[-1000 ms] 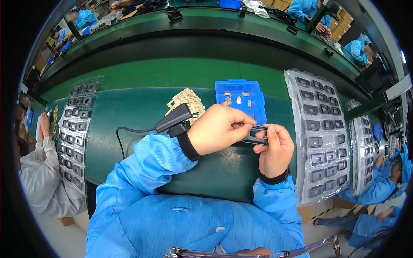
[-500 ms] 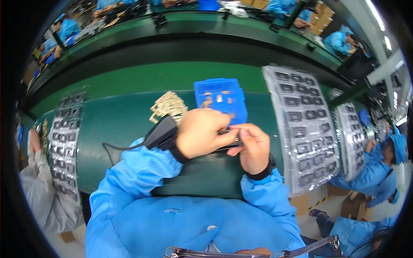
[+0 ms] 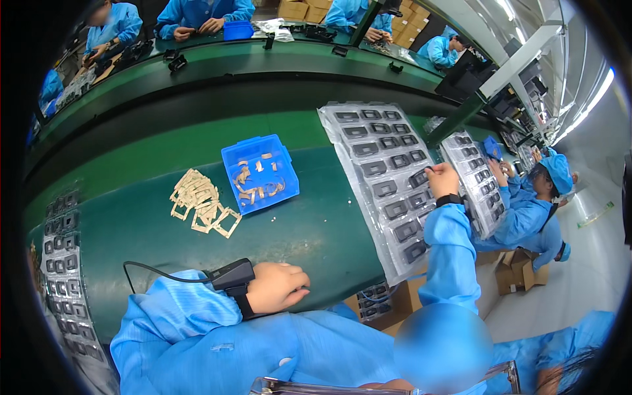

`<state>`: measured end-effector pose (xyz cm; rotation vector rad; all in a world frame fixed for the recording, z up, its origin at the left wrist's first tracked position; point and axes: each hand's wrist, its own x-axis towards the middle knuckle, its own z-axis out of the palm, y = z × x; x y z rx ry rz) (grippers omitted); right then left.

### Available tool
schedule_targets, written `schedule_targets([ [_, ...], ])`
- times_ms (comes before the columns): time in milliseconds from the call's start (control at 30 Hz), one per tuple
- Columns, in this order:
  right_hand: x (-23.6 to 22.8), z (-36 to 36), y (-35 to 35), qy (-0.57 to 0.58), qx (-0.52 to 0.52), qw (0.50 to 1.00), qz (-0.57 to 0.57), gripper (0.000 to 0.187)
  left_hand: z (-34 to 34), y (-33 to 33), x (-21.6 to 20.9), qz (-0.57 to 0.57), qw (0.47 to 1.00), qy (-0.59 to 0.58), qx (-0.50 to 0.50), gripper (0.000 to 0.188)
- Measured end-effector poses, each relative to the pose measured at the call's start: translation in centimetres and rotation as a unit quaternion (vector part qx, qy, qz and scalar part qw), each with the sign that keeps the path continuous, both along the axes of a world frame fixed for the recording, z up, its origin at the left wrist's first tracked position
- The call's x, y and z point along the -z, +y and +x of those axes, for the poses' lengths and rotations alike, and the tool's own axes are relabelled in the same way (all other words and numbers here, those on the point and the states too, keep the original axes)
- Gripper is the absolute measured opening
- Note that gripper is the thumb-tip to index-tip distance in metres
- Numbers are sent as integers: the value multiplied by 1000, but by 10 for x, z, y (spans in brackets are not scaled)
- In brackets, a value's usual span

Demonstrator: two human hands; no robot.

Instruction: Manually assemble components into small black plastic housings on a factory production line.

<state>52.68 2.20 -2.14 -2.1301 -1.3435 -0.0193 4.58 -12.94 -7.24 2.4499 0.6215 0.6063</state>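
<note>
Guessing, but the black frame in the clear tray seemed light, stiff, best grabbed by its rim; right hand touched it, couldn't tell if clamped, left hand lay loosely open.

Passage across the bench: (1) between the left tray and the paper frames; (2) between the blue bin and the right tray, far edge to near edge. Obstructions: frames and bin, side by side at mid-bench; green post, beside the right tray's right edge; cable, looped near the near edge.
</note>
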Motion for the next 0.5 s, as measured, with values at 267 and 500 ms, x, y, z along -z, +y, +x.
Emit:
schedule_targets([
  [267, 9, 7, 7, 185, 6, 980, 69, 25, 2, 2, 0, -44, 999, -12, -13, 9],
  [500, -12, -14, -36, -22, -27, 995, -90, 39, 1, 3, -2, -40, 999, -13, -7, 8],
])
